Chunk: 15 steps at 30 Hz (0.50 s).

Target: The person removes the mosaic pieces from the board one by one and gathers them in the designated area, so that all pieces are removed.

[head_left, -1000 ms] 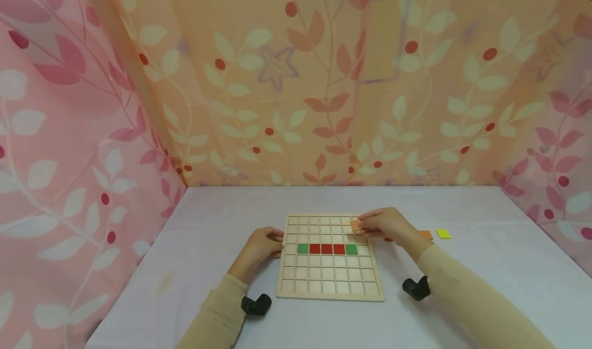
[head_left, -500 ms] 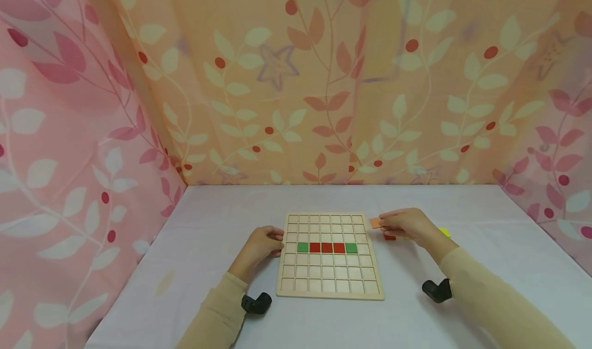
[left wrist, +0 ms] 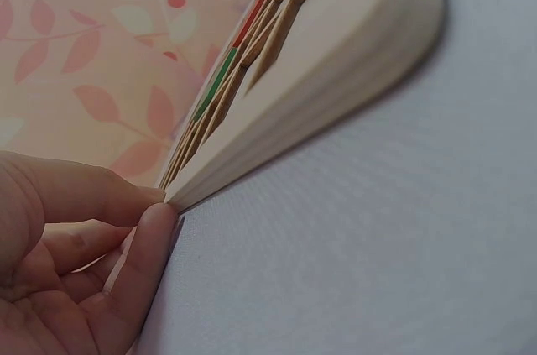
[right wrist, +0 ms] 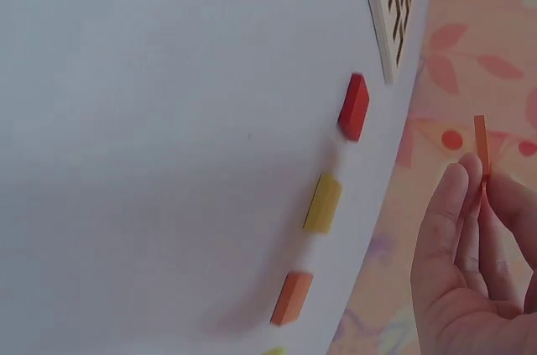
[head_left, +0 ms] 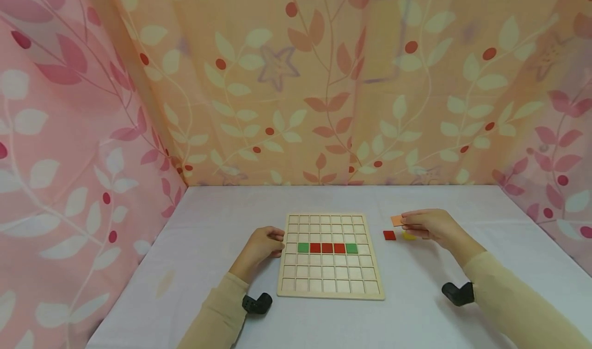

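A pale wooden grid board (head_left: 328,286) lies on the table. One of its rows has three red tiles (head_left: 327,248) between two green tiles (head_left: 303,248). My left hand (head_left: 262,243) pinches the board's left edge between thumb and finger, seen close up in the left wrist view. To the right of the board, my right hand (head_left: 435,225) pinches an orange tile (head_left: 396,220) by its edge, raised above the table. Under and near that hand lie a red tile (right wrist: 356,108), a yellow tile (right wrist: 322,204) and another orange tile (right wrist: 292,298), in a line.
Part of a second yellow tile (right wrist: 273,352) shows at the bottom of the right wrist view. A white cloth covers the table (head_left: 222,210). Leaf-patterned curtains (head_left: 277,107) stand behind it and at both sides.
My right hand has moved right, from over the board's upper right corner to over the loose tiles, still holding the orange tile. The left hand and board have stayed put.
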Available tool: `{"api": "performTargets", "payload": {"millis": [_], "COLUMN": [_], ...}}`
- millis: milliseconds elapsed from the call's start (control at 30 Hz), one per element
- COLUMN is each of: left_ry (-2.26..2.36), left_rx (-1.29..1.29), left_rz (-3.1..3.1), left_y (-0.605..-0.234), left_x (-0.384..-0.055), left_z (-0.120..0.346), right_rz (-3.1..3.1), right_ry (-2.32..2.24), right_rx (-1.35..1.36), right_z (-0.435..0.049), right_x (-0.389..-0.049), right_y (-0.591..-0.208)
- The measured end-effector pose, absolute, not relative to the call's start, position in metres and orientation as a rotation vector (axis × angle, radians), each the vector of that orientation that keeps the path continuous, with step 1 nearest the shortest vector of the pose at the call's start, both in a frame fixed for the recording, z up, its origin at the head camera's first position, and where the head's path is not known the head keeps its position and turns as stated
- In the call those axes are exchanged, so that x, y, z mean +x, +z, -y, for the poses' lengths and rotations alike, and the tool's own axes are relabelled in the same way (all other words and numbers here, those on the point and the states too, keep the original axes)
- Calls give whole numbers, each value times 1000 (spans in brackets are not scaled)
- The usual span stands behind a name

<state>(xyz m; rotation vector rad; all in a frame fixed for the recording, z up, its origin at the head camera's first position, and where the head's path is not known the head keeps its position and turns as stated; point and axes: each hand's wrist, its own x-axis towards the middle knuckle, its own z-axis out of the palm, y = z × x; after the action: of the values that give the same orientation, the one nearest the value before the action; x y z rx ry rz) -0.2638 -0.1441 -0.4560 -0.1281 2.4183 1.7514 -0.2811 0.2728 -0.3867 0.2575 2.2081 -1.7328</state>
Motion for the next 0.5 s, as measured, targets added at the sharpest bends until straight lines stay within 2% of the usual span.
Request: {"api": "performTargets", "payload": {"millis": [500], "left_ry": [1743], "left_rx": [-140], "left_rz": [-2427], "left_y": [-457], "left_x": [-264], "left_z": [145], "right_rz": [-2171], "right_ry": [-1797], "right_rx": [328], "right_z": [-319], "right_x": [-274], "right_y": [-385]}}
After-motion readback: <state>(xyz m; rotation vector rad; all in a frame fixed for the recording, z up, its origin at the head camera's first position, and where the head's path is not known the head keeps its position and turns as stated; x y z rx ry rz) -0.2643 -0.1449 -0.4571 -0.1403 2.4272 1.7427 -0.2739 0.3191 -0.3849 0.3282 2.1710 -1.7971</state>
